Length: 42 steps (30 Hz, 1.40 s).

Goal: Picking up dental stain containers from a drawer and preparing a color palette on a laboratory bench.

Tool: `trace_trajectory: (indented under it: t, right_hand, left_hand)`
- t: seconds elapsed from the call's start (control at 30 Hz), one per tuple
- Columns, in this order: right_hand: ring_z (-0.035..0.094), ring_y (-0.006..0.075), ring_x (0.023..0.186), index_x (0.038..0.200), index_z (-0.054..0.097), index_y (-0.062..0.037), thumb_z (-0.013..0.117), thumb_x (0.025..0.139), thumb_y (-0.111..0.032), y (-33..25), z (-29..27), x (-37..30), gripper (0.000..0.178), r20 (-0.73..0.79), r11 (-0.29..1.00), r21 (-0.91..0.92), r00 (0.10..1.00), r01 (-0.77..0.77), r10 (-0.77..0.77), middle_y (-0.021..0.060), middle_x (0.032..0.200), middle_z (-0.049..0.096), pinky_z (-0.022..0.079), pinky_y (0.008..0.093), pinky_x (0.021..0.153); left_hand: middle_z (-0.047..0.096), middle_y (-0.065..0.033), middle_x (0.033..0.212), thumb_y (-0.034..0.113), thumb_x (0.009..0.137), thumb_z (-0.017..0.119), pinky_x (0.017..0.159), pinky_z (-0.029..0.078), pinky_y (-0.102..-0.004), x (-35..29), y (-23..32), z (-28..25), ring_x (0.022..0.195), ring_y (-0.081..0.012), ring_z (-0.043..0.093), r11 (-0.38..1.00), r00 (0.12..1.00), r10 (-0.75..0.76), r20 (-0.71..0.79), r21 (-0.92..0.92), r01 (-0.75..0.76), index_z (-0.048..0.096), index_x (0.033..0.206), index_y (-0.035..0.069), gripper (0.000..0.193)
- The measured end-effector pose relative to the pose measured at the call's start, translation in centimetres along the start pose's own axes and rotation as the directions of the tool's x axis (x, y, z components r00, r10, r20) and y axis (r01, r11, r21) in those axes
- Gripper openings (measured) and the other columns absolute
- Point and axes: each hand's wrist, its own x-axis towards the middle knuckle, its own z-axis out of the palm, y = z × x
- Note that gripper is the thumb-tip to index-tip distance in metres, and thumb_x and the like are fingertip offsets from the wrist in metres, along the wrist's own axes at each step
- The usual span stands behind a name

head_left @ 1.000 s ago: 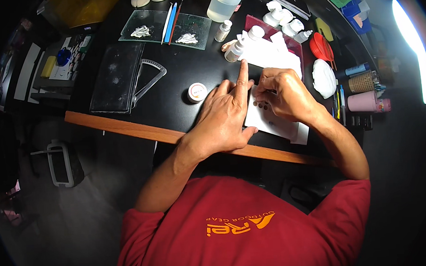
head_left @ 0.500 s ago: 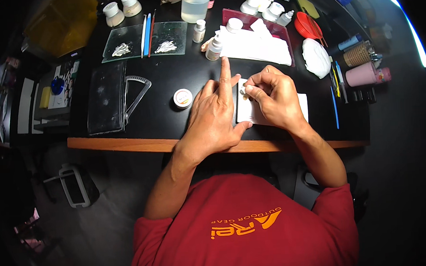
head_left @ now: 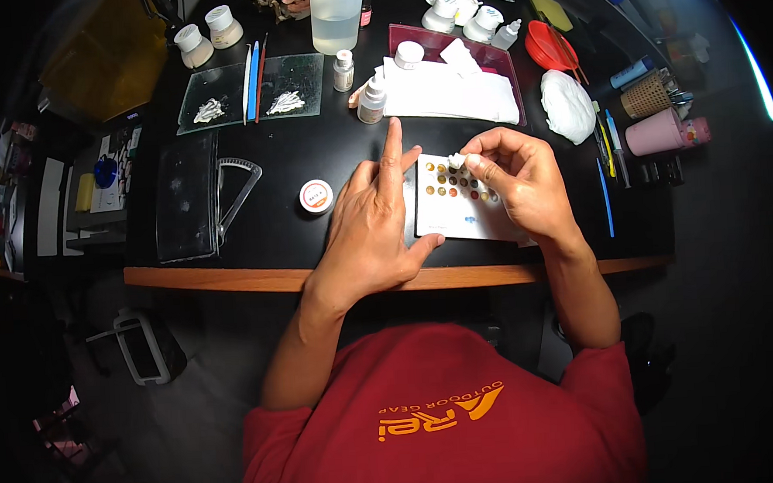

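one dark surface (head_left: 281, 146) with a wooden front edge carries the things. across it, one maroon tray (head_left: 495, 59) lies partly beneath white paper (head_left: 449, 91); one glass slab (head_left: 303, 66) bears two heaps of white bits (head_left: 285, 102), with three slender tools (head_left: 252, 82) between them; one flat black case (head_left: 187, 195) sits at the left. one left hand (head_left: 369, 209) is spread wide, palm down, at the left edge of one white card (head_left: 447, 225), thumb over its near corner. one right hand (head_left: 527, 177) is narrowed to a pinch above the card's right part. two small bottles (head_left: 343, 70) stand beyond the left hand, and one round jar (head_left: 317, 196) just beside it. smallest, one small white piece (head_left: 456, 161) sits between the right thumb and fingers, over the card's coloured dots (head_left: 441, 180).

the dots run in rows, but the right hand covers some, so their total cannot be told. the piece is partly hidden by fingertips, its shape unclear. the left palm's underside is hidden, and the bits in each heap overlap too much to count.
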Motion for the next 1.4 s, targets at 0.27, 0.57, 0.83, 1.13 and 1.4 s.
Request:
trace_trajectory:
  t: [0.27,0.57,0.83,1.13,1.4]
  right_hand:
    - [0.069,0.0072,0.085,0.111,0.072,0.0025,0.072,0.099,-0.003,0.9,-1.8,-0.1,0.013,0.159,0.909,0.392,0.984,-0.143,0.086,0.0073,0.097,0.076,0.054,0.0212,0.074]
    - [0.066,0.007,0.083,0.109,0.074,0.0035,0.075,0.099,-0.006,0.4,-0.8,-0.9,0.014,0.065,0.986,0.159,0.996,0.044,-0.054,0.0048,0.096,0.074,0.052,0.0231,0.074]
    - [0.073,0.026,0.082,0.091,0.077,-0.0015,0.08,0.081,0.008,-0.6,1.9,-2.0,0.014,0.111,0.751,-0.376,0.831,0.543,-0.546,0.0115,0.087,0.075,0.057,0.0365,0.073]
    - [0.074,0.0201,0.084,0.092,0.078,0.0,0.078,0.084,0.008,0.0,2.1,-2.4,0.011,0.008,0.84,-0.206,0.859,0.502,-0.512,0.0102,0.093,0.079,0.057,0.0329,0.075]
    - [0.074,0.0189,0.086,0.094,0.078,0.001,0.079,0.086,0.007,0.7,2.2,-2.1,0.01,0.007,0.869,-0.095,0.874,0.485,-0.487,0.012,0.093,0.079,0.057,0.0309,0.079]
  left_hand:
    - [0.061,-0.0207,0.148,0.025,0.066,0.094,0.107,0.047,-0.0441,0.0,0.0,0.1,0.117,-0.0362,0.06,1.0,1.0,0.018,-0.004,0.003,-0.018,0.008,0.167,-0.007,0.136]
    - [0.065,-0.0178,0.141,0.024,0.072,0.093,0.104,0.048,-0.0461,0.3,0.6,-0.3,0.119,-0.0351,0.061,0.989,0.976,0.137,-0.167,-0.027,-0.144,0.046,0.158,0.0,0.101]
    - [0.072,-0.0064,0.091,0.004,0.079,0.086,0.072,0.051,-0.036,0.6,0.8,-0.2,0.083,-0.0239,0.063,0.965,0.878,0.198,-0.436,-0.069,-0.252,0.081,0.094,0.005,0.016]
    - [0.071,-0.0073,0.087,0.002,0.075,0.087,0.07,0.051,-0.0357,0.4,0.7,-0.5,0.081,-0.0236,0.064,0.964,0.887,0.199,-0.416,-0.083,-0.254,0.08,0.092,0.006,0.019]
    - [0.071,-0.0076,0.085,0.003,0.074,0.087,0.069,0.051,-0.0355,0.3,0.6,-0.7,0.078,-0.0245,0.065,0.958,0.896,0.203,-0.396,-0.11,-0.266,0.079,0.09,0.005,0.018]
